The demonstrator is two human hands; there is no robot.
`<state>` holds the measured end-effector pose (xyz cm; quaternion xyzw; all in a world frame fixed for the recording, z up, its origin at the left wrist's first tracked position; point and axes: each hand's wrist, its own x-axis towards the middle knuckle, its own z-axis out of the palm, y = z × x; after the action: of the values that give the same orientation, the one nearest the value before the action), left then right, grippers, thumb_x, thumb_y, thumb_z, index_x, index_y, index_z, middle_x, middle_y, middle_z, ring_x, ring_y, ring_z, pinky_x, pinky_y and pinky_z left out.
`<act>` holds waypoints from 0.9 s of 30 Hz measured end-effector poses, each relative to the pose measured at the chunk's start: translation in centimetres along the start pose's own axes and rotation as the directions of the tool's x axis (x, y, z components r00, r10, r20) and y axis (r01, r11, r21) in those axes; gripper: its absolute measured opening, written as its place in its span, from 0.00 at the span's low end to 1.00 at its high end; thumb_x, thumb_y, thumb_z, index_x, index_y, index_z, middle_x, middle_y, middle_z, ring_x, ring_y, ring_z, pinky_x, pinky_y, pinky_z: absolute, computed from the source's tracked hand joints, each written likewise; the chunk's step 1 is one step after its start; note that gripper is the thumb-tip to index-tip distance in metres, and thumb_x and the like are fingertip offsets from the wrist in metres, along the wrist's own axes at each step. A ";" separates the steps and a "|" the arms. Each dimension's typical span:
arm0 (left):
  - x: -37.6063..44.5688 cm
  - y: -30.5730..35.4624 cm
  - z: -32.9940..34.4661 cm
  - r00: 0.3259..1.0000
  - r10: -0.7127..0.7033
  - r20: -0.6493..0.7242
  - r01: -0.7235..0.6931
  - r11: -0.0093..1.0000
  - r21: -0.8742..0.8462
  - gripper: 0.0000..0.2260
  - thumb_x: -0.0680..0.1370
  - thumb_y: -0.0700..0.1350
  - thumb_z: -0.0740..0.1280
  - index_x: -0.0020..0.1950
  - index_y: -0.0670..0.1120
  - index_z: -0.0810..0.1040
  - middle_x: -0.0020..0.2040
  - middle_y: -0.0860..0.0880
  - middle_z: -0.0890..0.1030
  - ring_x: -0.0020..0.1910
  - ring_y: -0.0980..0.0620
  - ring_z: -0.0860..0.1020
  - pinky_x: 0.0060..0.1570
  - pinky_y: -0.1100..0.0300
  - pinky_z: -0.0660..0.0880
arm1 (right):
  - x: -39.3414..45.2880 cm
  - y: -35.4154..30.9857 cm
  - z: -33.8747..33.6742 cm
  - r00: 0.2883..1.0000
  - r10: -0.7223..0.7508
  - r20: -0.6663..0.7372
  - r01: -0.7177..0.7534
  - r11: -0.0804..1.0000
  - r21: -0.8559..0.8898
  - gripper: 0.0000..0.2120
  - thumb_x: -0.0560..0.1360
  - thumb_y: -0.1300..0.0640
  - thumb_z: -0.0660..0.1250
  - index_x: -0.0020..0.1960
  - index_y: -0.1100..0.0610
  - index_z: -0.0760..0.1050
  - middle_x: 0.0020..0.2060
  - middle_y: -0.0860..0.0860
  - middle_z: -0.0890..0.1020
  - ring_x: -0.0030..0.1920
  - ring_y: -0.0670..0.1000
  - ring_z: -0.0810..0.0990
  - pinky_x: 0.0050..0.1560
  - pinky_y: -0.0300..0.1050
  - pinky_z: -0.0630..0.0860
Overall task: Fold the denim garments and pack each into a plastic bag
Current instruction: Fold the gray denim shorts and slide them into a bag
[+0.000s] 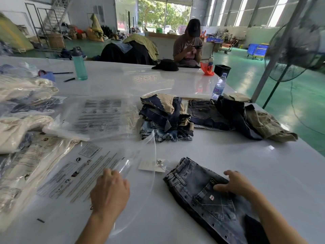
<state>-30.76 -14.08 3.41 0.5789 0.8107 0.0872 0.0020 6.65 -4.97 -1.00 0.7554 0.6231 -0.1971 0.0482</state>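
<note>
Left hand [110,188] pinches the plastic bag [84,175] mouth, likely to open it; right hand [235,183] presses, fingers curled, on folded jeans [202,192] on the desk [255,155].

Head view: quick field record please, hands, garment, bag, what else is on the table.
left hand: fingers curled on the clear plastic bag, lifting its open edge
right hand: resting on the folded denim garment, fingers bent, grip unclear
garment state: folded, outside the bag, paper tag attached
stack: denim pieces piled mid-table
packed bags: at left
bottles: teal bottle, water bottle
</note>
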 end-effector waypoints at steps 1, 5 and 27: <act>0.4 1.8 1.0 0.997 0.050 0.061 -0.052 0.998 0.038 0.18 0.80 0.55 0.53 0.55 0.45 0.76 0.56 0.46 0.77 0.51 0.49 0.75 0.39 0.58 0.69 | 0.0 0.2 0.3 1.000 0.000 0.006 0.000 1.000 -0.021 0.43 0.63 0.33 0.73 0.69 0.56 0.67 0.63 0.54 0.74 0.63 0.54 0.72 0.61 0.44 0.68; 1.9 9.1 4.7 0.921 0.206 0.331 -0.264 0.954 0.142 0.39 0.72 0.75 0.45 0.52 0.44 0.79 0.49 0.46 0.80 0.47 0.49 0.78 0.40 0.59 0.71 | 0.0 -0.6 0.9 0.999 -0.046 0.014 0.046 0.999 0.017 0.31 0.60 0.38 0.77 0.55 0.52 0.70 0.52 0.51 0.78 0.52 0.52 0.74 0.48 0.43 0.69; 2.9 11.0 6.9 0.830 0.228 0.509 -0.226 0.972 -0.067 0.24 0.77 0.64 0.57 0.56 0.45 0.77 0.55 0.46 0.80 0.53 0.47 0.78 0.48 0.58 0.73 | -10.4 -4.1 5.7 0.943 -0.332 0.016 0.295 0.814 -0.500 0.32 0.77 0.58 0.55 0.76 0.68 0.46 0.76 0.64 0.49 0.76 0.63 0.50 0.69 0.71 0.54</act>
<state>-20.70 -6.99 -1.49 0.6732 0.7061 -0.0687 0.2087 -0.16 -15.50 -1.78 0.6110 0.7697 -0.0083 0.1848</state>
